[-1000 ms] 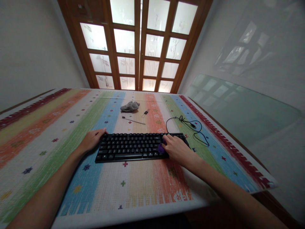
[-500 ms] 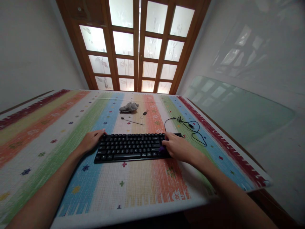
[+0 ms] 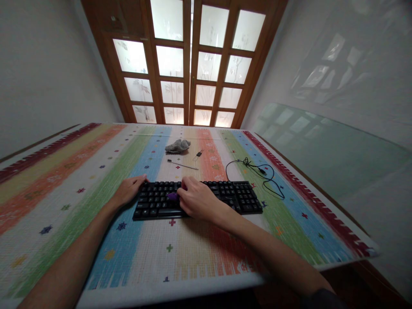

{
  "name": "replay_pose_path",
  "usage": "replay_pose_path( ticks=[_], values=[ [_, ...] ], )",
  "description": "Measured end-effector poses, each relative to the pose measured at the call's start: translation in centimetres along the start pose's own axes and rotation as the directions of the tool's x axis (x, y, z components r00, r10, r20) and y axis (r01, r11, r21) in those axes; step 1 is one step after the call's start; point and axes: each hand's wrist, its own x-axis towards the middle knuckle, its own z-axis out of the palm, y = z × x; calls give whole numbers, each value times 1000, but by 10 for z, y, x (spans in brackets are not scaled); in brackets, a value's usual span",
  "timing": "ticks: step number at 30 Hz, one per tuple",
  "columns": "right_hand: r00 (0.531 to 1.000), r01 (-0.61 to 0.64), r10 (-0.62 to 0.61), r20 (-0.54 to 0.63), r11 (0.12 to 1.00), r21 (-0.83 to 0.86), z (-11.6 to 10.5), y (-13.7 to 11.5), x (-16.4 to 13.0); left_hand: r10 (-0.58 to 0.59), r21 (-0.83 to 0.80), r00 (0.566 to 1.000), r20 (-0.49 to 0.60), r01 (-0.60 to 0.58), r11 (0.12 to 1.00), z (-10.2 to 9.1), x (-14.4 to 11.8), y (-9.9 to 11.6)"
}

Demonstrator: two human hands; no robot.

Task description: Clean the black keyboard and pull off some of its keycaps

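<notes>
A black keyboard lies across the middle of a table under a striped, many-coloured cloth. My left hand rests on the keyboard's left end, fingers spread over the edge. My right hand is over the keyboard's left-middle keys, closed on a small purple thing that is pressed against the keys. What the purple thing is cannot be made out.
Behind the keyboard lie a crumpled grey cloth, a thin stick-like tool and a small black clip-like item. The keyboard's black cable coils at the right. A wooden glazed door stands beyond the table.
My right hand has slid with the purple thing from the keyboard's right part leftward to its left-middle keys. My left hand stays on the left end.
</notes>
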Motion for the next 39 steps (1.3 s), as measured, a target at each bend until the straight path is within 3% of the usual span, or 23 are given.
replay_pose_path(
  ticks=[4,11,17,27,39],
  values=[
    [992,117,-116,-48,993,18,16,-20,23,10,-25,1000,8,-10,1000,1,0,0],
    [979,200,-203,35,976,88,39,-38,40,10,-24,1000,8,-9,1000,2,1,-3],
    [967,202,-216,135,973,115,34,-37,41,20,-15,1000,17,-19,1000,2,1,-5],
    [951,223,-233,204,972,67,25,-38,48,25,-11,1000,6,-25,1000,2,1,-5],
    [955,202,-213,208,977,70,25,-26,34,19,-16,1000,13,-19,1000,2,1,-3]
  ],
)
